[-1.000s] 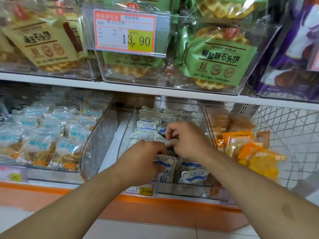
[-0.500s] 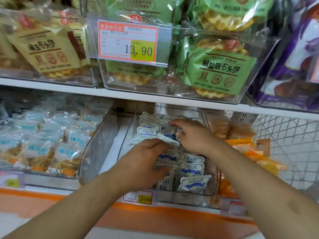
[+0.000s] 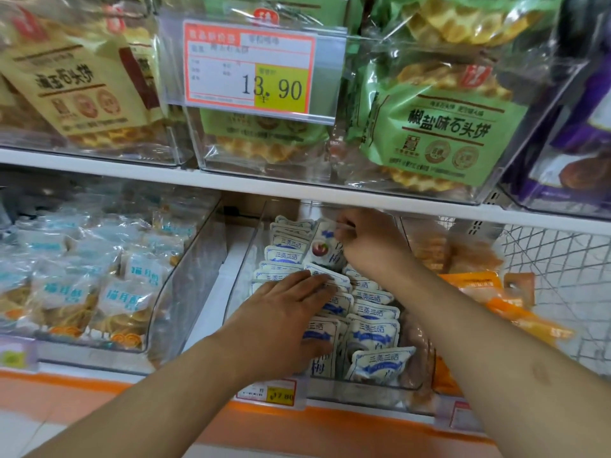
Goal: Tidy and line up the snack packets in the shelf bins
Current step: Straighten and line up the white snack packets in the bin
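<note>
Two hands were in the same clear bin on the lower shelf, the one full of small white-and-blue snack packets. The left hand lay flat with fingers stretched out, pressing down on the packets in the nearer half of the bin, not gripping anything. The right hand was further back, just under the edge of the upper shelf, fingers curled and pinching one packet that stood tilted up above the rows. The packets nearest the front, below the left hand's fingers, stood more or less upright in two columns, and the ones behind its fingertips lay stacked like shingles. Left of the left hand was another clear bin with blue-labelled biscuit packs, kinda jumbled. Right of the right arm sat orange packets beside a white wire basket. Above both hands, green waffle bags and a price tag reading 13.90 were on the upper shelf.
</note>
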Motion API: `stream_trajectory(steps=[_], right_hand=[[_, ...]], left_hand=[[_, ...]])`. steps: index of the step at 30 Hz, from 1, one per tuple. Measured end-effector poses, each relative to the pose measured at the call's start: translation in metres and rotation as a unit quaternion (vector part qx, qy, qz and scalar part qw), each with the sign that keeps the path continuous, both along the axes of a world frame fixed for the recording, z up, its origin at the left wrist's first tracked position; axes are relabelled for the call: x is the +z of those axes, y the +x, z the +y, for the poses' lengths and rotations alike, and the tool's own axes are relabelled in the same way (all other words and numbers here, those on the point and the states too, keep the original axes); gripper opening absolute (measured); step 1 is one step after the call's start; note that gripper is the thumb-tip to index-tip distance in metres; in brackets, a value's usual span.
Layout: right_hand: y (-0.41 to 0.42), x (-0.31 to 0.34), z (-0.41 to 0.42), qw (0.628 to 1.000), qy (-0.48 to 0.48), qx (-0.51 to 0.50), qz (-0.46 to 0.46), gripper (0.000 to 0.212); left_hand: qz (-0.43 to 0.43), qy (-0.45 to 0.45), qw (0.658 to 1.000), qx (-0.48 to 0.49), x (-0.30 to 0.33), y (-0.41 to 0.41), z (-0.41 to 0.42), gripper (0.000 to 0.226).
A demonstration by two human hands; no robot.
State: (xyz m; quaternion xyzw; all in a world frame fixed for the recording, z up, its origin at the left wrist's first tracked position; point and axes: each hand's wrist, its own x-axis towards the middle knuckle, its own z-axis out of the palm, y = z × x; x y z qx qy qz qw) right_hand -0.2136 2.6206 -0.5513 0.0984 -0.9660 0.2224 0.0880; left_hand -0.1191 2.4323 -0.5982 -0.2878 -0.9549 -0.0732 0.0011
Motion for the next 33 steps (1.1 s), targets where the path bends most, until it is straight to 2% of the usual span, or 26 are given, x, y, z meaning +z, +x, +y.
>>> stream_trajectory(steps=[2, 5, 8, 11, 13, 15, 18, 21, 24, 27, 29, 31, 33], right_hand=[[0.014, 0.004, 0.006, 1.000, -0.020, 0.008, 0.015, 0.006], [0.042, 0.004, 0.022, 0.997, -0.017, 0.001, 0.072, 0.009], [0.064, 0.009, 0.037, 0.991, -0.065, -0.021, 0.116, 0.009], [0.084, 0.018, 0.045, 0.988, -0.112, -0.042, 0.093, 0.011], [0.099, 0.020, 0.047, 0.986, -0.144, -0.047, 0.069, 0.021], [0.111, 0.020, 0.046, 0.978, -0.192, -0.054, 0.054, 0.016], [0.125, 0.026, 0.038, 0.965, -0.254, -0.048, 0.034, 0.013], [0.136, 0.036, 0.021, 0.958, -0.288, -0.010, 0.012, 0.017], [0.143, 0.040, -0.001, 0.946, -0.322, 0.039, -0.022, 0.015], [0.138, 0.034, -0.015, 0.951, -0.301, 0.063, -0.025, 0.011], [0.134, 0.030, -0.016, 0.953, -0.284, 0.081, -0.061, 0.010], [0.131, 0.027, -0.020, 0.964, -0.241, 0.082, -0.080, 0.012], [0.130, 0.023, -0.025, 0.978, -0.185, 0.067, -0.069, 0.011]], left_hand=[[0.007, -0.012, 1.000, 0.006, 0.001, -0.002, 0.002, 0.082], [0.014, -0.022, 1.000, 0.015, 0.003, -0.005, 0.006, 0.078], [0.006, -0.027, 0.999, 0.015, 0.008, -0.004, 0.009, 0.080], [0.005, -0.038, 0.999, 0.002, 0.021, 0.005, 0.005, 0.088], [0.011, -0.036, 0.999, 0.002, 0.032, 0.013, -0.005, 0.091], [0.018, -0.024, 0.999, 0.016, 0.045, 0.021, -0.020, 0.086], [0.010, 0.056, 0.997, 0.061, 0.062, 0.034, -0.041, 0.066], [-0.036, 0.194, 0.972, 0.124, 0.071, 0.050, -0.045, 0.059], [-0.072, 0.269, 0.951, 0.134, 0.076, 0.057, -0.039, 0.045], [-0.078, 0.292, 0.943, 0.137, 0.079, 0.056, -0.040, 0.018], [-0.072, 0.289, 0.942, 0.155, 0.077, 0.053, -0.049, 0.014], [-0.072, 0.266, 0.949, 0.155, 0.074, 0.049, -0.061, 0.022], [-0.062, 0.196, 0.968, 0.147, 0.071, 0.045, -0.072, 0.044]])
